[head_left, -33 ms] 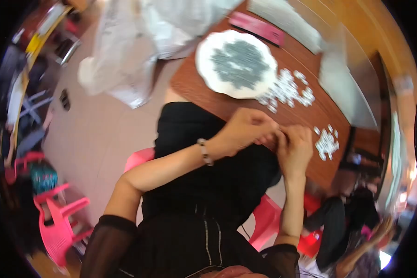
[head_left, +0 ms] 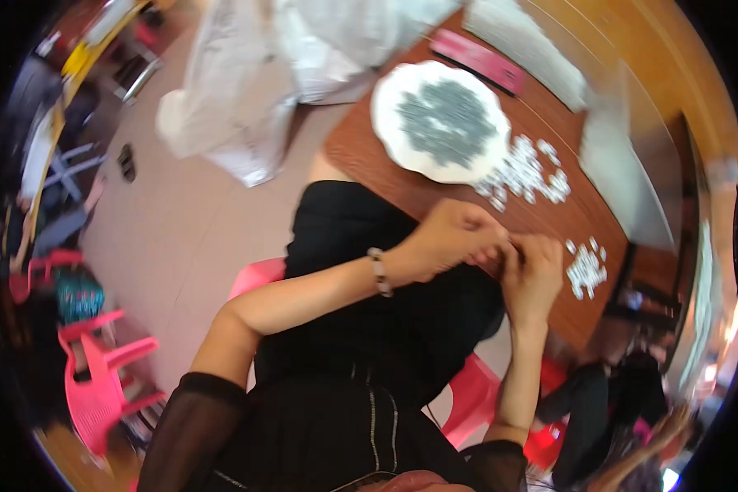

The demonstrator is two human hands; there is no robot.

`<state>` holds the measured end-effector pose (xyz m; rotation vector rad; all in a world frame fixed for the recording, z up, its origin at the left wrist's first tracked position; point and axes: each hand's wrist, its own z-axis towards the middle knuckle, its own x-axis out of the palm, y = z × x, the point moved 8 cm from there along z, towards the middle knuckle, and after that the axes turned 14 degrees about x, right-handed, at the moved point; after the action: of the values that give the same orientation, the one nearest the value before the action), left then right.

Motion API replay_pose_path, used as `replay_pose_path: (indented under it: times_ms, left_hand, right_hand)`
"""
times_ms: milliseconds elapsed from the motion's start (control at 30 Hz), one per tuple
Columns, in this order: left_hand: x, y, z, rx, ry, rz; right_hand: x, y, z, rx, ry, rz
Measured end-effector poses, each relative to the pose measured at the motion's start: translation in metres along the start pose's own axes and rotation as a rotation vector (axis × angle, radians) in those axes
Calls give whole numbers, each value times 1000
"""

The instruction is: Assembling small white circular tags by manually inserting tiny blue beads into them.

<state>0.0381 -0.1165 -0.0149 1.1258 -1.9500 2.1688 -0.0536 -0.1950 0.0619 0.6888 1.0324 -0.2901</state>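
Note:
My left hand (head_left: 451, 238) and my right hand (head_left: 533, 271) meet fingertip to fingertip over the table's near edge. Both are closed in a pinch, and whatever is between the fingers is too small or hidden to make out. Beyond them stands a white scalloped plate (head_left: 389, 123) heaped with small grey slender pieces (head_left: 451, 119). A larger pile of small white pieces (head_left: 521, 172) lies against the plate's right side. Nearer my right hand is a smaller pile of similar white pieces (head_left: 586, 271).
The brown wooden table (head_left: 357, 148) carries a pink box (head_left: 477, 61) behind the plate. White plastic bags (head_left: 238, 98) stand left of it. Pink chairs (head_left: 98, 394) are on the floor at lower left. Another person's arm (head_left: 656, 443) shows at lower right.
The whole view has shifted, so the table and hands appear slightly farther right. My hands keep the same fingertip-to-fingertip pinch.

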Motion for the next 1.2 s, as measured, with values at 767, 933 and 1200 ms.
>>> replay_pose_path:
  times_ms: [767, 933, 1200]
  left_hand:
    - [-4, -16, -2, 25, -35, 28]
    - [4, -15, -1, 16, -5, -5]
    - [6, -14, -1, -5, 17, 37]
  right_hand:
    - [8, -20, -3, 512, 351, 876]
    - [5, -22, -5, 538, 331, 968]
    - [0, -25, -9, 506, 269, 942]
